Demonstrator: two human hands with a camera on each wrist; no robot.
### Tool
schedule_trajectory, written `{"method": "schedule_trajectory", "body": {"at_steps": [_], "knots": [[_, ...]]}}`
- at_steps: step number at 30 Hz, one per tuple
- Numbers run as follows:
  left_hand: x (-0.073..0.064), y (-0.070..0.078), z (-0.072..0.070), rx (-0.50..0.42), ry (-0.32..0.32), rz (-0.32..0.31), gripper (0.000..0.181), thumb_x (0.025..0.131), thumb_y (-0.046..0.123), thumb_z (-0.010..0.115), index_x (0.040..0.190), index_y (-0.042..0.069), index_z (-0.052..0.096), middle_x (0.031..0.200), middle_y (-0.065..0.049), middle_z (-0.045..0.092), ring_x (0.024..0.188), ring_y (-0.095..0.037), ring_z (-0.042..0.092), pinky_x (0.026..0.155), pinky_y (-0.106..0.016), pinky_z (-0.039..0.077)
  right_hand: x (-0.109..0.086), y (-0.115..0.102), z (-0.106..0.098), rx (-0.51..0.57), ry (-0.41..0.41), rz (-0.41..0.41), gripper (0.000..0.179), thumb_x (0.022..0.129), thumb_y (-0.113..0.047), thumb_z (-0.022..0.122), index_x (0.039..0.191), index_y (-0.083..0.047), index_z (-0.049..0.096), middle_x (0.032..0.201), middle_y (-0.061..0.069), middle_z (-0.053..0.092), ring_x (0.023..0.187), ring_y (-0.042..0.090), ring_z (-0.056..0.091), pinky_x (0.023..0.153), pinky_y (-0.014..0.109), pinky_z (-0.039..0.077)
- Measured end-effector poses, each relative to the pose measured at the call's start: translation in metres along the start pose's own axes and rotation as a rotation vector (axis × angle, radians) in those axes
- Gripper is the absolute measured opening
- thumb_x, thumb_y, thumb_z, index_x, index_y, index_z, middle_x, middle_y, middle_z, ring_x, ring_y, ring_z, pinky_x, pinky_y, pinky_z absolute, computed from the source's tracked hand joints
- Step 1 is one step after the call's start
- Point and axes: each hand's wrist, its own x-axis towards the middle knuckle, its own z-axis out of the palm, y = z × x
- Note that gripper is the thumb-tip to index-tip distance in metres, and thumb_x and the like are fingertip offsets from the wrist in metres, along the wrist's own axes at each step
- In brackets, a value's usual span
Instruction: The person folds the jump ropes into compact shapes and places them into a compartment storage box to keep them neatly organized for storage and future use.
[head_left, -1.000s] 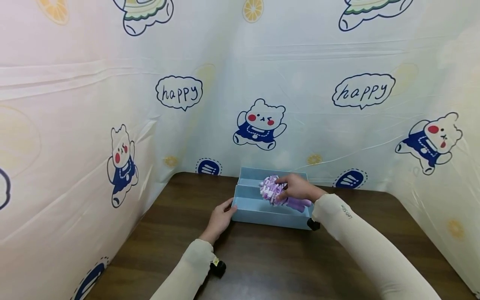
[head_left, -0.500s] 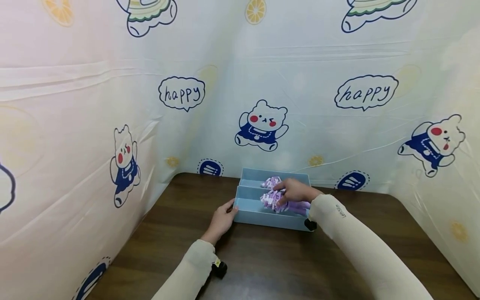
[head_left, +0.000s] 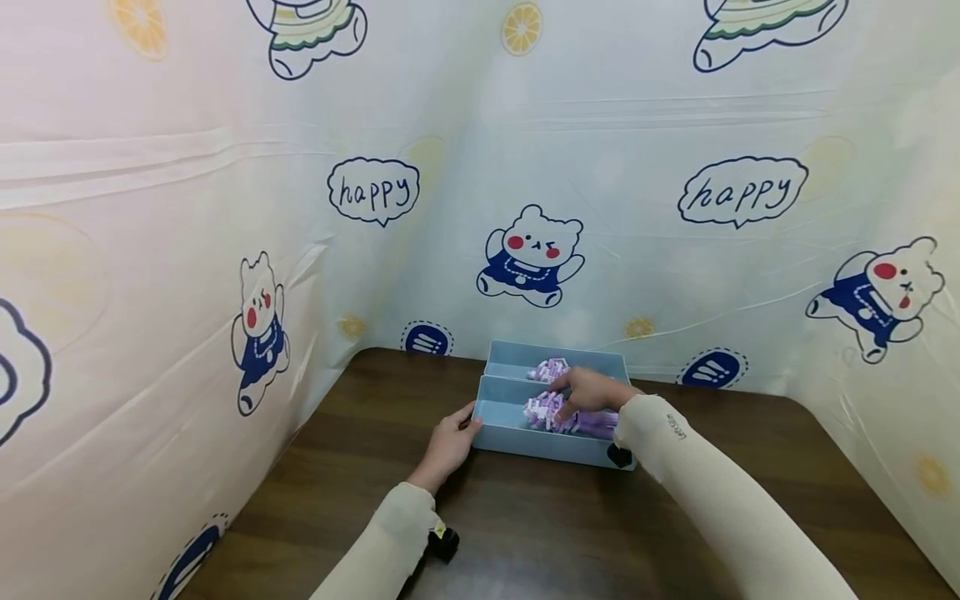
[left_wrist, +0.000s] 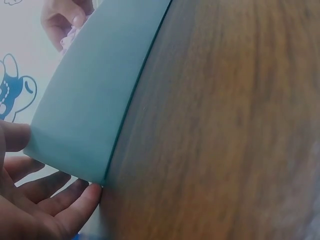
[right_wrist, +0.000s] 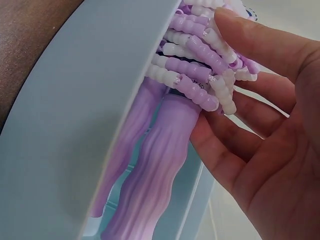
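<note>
A light blue box [head_left: 525, 444] with two long compartments sits at the back of the table. My left hand [head_left: 448, 447] grips its left end, thumb toward me; in the left wrist view its fingers [left_wrist: 75, 212] touch the end and bottom edge. A jump rope [head_left: 543, 411] with purple and white beads lies in the front compartment, its ridged purple handles [right_wrist: 162, 150] running along the wall. My right hand [head_left: 592, 389] holds the bundled beads [right_wrist: 195, 60], with the thumb on top and fingers beside them. Similar beads [head_left: 550, 369] show in the rear compartment, partly hidden.
The box stands on a dark brown wooden table [head_left: 525, 533]. Behind and at both sides hangs a pale printed curtain [head_left: 637, 250]. A small black device [head_left: 442, 543] is on the left wrist and another [head_left: 618, 455] on the right.
My right hand has lowered the jump rope into the front compartment. Beads in the rear compartment have come into view. My left hand stays on the box's left end.
</note>
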Motion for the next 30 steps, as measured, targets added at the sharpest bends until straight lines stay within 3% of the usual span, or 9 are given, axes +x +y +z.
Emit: {"method": "schedule_trajectory", "body": {"at_steps": [14, 23, 30], "knots": [[-0.001, 0.0, 0.0, 0.007, 0.004, 0.001, 0.047, 0.101, 0.027, 0.053, 0.145, 0.011, 0.047, 0.144, -0.012, 0.047, 0.133, -0.031, 0.04, 0.104, -0.052, 0.035, 0.009, 0.002, 0.006, 0.006, -0.048, 0.002, 0.054, 0.076, -0.024, 0.084, 0.126, -0.016, 0.066, 0.124, 0.003, 0.063, 0.118, 0.028, 0.055, 0.097, 0.052, 0.043], [0.0, 0.003, -0.001, -0.014, -0.005, -0.018, 0.05, 0.1, 0.034, 0.053, 0.146, 0.014, 0.046, 0.146, -0.01, 0.045, 0.136, -0.03, 0.037, 0.105, -0.054, 0.032, 0.014, 0.003, 0.006, 0.007, -0.075, 0.022, 0.055, 0.078, -0.028, 0.082, 0.129, -0.017, 0.064, 0.13, 0.004, 0.06, 0.125, 0.03, 0.05, 0.101, 0.055, 0.037], [-0.001, 0.002, 0.0, -0.003, 0.002, -0.012, 0.047, 0.101, 0.029, 0.053, 0.145, 0.013, 0.046, 0.145, -0.011, 0.046, 0.135, -0.031, 0.039, 0.105, -0.055, 0.033, 0.018, 0.009, 0.006, 0.003, -0.122, 0.026, 0.058, 0.083, -0.029, 0.077, 0.135, -0.012, 0.059, 0.135, 0.008, 0.056, 0.124, 0.031, 0.05, 0.1, 0.053, 0.039]]}}
